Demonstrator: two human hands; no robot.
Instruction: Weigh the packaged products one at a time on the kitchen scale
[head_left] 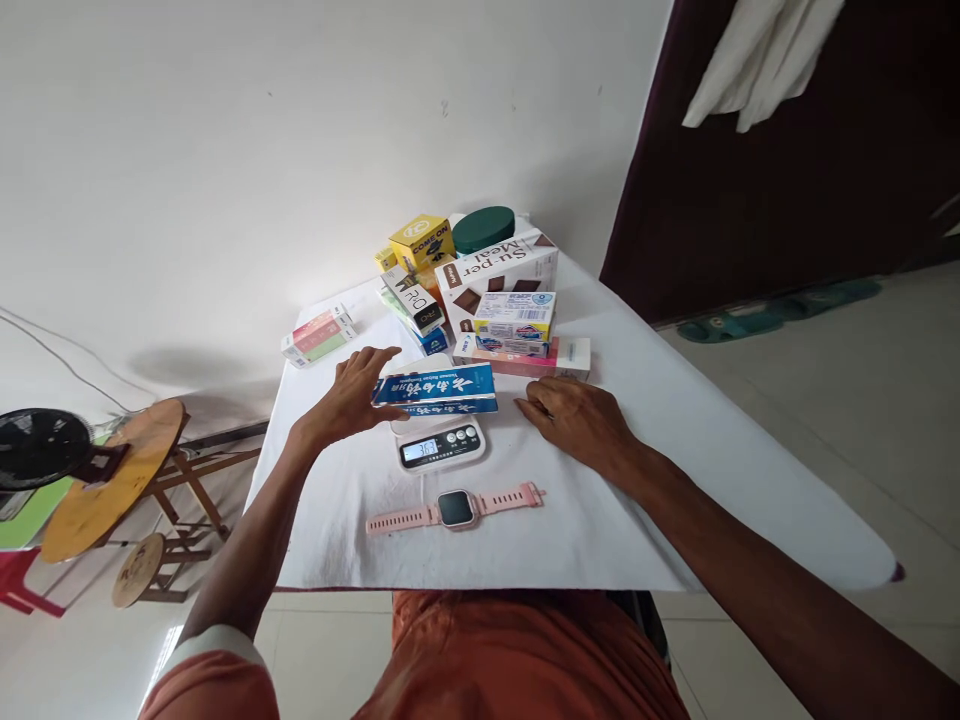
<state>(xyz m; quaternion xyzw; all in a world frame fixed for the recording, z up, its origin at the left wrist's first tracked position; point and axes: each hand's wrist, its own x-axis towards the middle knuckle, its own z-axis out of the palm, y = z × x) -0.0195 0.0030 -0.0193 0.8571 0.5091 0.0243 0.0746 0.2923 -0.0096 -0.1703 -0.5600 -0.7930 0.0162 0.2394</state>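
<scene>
We see a long, flat blue box [436, 388] with white lettering, lying level with its length running left to right on top of the scale [441, 445]. It covers the platform and overhangs it on both sides. The scale is small and white, its lit display and buttons facing us, and it sits near the middle of the white desk [600, 520].

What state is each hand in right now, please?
Left hand: open, touching the blue box on the scale.
Right hand: open, resting flat on the tablecloth.
</scene>
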